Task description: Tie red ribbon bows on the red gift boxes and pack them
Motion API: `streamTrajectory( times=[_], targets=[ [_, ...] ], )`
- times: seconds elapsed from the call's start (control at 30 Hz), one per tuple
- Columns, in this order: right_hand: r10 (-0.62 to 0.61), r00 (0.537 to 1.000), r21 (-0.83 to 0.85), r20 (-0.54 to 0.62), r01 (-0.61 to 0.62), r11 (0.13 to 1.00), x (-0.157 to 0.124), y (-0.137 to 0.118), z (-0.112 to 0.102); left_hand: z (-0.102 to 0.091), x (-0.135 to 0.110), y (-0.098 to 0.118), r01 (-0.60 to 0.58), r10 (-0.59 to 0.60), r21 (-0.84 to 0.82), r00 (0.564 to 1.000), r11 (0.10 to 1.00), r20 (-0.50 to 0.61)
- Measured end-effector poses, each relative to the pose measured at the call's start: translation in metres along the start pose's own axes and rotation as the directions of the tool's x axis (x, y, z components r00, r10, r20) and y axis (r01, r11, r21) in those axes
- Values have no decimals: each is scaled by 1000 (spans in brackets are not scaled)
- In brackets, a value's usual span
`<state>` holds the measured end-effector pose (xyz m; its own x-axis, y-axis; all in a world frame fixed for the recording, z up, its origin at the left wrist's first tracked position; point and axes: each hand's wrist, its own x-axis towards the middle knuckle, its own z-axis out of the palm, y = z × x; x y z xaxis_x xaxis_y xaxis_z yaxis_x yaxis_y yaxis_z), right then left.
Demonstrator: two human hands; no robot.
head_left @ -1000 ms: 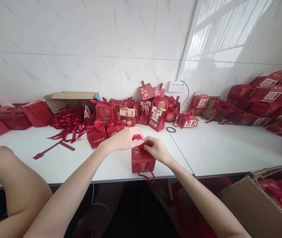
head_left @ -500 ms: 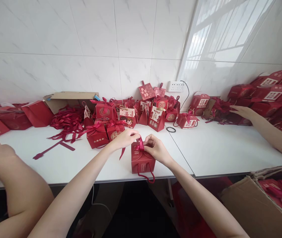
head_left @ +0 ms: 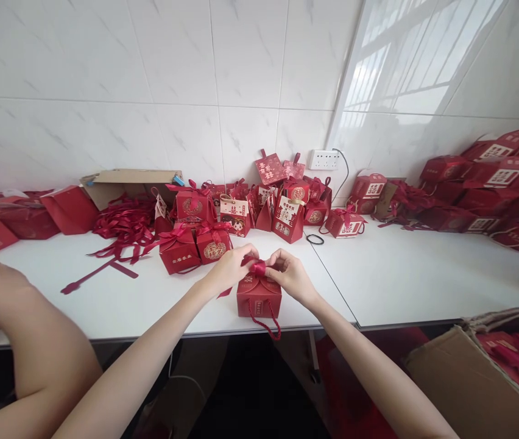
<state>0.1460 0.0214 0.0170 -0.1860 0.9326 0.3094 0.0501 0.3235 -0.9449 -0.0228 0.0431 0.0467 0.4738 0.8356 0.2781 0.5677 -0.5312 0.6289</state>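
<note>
A small red gift box (head_left: 259, 297) with a twisted rope handle stands at the table's front edge in the head view. On its top sits a dark red satin ribbon (head_left: 258, 268), looped into a knot or bow. My left hand (head_left: 234, 266) pinches the ribbon from the left, and one loose end hangs below its fingers. From the right, my right hand (head_left: 288, 273) grips the ribbon between thumb and fingers. Behind my left hand are two red boxes with bows (head_left: 178, 251), side by side.
A heap of loose ribbons (head_left: 125, 222) lies before an open cardboard box (head_left: 134, 177). Several finished-looking boxes stand along the wall below a power strip (head_left: 324, 160). Stacked red boxes (head_left: 492, 195) fill the right end. A co-worker's arm (head_left: 26, 329) reaches in at left; another shows at right.
The ribbon that stood up between my hands is now pulled lower and tighter on the box. The box has shifted slightly left. The co-worker's hand at right has drawn back toward the edge.
</note>
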Motion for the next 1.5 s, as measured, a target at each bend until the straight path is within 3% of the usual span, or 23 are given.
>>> streamTrajectory(
  times=[0.23,0.43,0.63,0.73,0.8,0.9,1.03,1.2,1.37,1.5],
  targets=[
    [17,999,23,-36,-16,1000,1,1,-1,4,-15,2,-11,11,-13,1000,1000,-7],
    [-12,999,-76,-50,9,997,1,-1,0,17,-21,2,59,-67,-237,997,970,-27],
    [-27,1000,-123,11,28,992,2,0,-2,26,-17,-2,123,-161,-440,986,890,-51],
    [-105,994,-211,-17,99,972,-2,0,-2,25,-17,-1,147,-197,-486,979,862,-52],
    [-257,965,-336,-52,226,914,-7,-1,-3,24,-17,0,152,-215,-481,973,864,-79],
    [-478,878,-589,6,389,708,-18,-3,-4,24,-18,2,144,-215,-470,971,871,-101],
    [-575,809,-748,121,455,483,-26,-4,-3,24,-19,2,125,-200,-505,975,854,-96],
    [-637,756,-781,150,486,392,-23,-5,-7,19,-21,-4,105,-184,-488,976,866,-117],
    [-630,740,-785,237,528,325,-24,-7,-23,2,-27,-7,98,-134,-217,978,971,-160],
    [-606,730,-804,316,545,237,-28,-12,-33,-7,-35,8,102,-104,-21,969,995,-223]
  ],
)
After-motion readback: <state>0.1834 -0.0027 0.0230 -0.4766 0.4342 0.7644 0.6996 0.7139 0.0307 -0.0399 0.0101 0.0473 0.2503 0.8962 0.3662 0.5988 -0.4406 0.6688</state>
